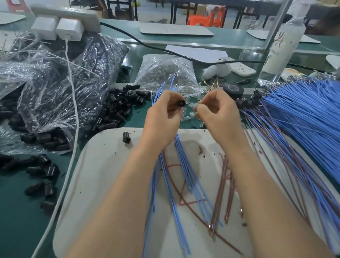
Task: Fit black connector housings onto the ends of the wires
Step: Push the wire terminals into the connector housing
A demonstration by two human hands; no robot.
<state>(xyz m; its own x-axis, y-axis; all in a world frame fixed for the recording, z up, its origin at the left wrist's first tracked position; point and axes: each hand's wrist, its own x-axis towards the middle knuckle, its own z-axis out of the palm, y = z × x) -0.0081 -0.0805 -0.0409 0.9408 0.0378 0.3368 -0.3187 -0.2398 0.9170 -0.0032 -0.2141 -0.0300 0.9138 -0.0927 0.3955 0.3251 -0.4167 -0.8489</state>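
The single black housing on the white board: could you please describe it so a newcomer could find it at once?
Start at the white board under the forearms. Near its far left corner, left of the left hand, sits one black housing. The other loose housings lie heaped on the green table; this alone rests on the board.

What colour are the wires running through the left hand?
Blue, best seen in the head view: the wires run through the left hand.
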